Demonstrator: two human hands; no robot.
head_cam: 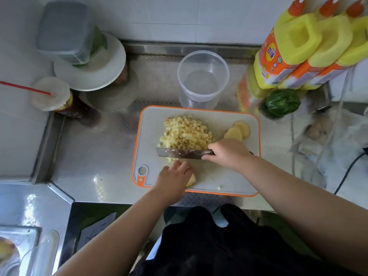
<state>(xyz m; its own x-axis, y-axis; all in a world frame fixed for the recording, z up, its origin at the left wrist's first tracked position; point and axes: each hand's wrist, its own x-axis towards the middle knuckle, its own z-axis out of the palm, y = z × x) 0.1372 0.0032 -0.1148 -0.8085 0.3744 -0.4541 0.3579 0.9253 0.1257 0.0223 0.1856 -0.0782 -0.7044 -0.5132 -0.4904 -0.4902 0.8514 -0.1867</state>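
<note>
Steel counter (95, 156), dimpled sheet with a folded raised edge on the left, glare patches across it. Back right: three tall yellow plastic bottles (294, 48), square-shouldered with moulded handle holes, orange caps and orange labels, packed side by side. Centre: rectangular cutting board (229, 180), matte pale grey plastic with rounded corners, an orange rim and a hanging hole at its near left corner. Back left: round white plate (103, 72) stacked over other dishes, with a grey lidded box (63, 28) on top and a green leaf pinched between the two. Behind the board, just beside its far edge: clear round plastic tub (199, 100), thin-walled. Left of the plates: sealed cup (50, 93) of dark drink, red straw (23, 87) through the film. Right of the board, near the bottles: glossy dark green pepper (282, 102). On the board, far half: loose heap of small pale yellow cubes (187, 132), probably potato, though the view is too soft to be sure. Broad steel cleaver (179, 153) lies across the near edge of that heap, bits stuck to its flat; right hand (229, 154) is clenched round its handle, which is hidden inside the fist. Left hand (173, 176) sits near the cleaver, fingers curled over a yellow wedge (191, 180), pinning it to the board. Far right of the board: a few flat oval slices (238, 130), overlapping.
</note>
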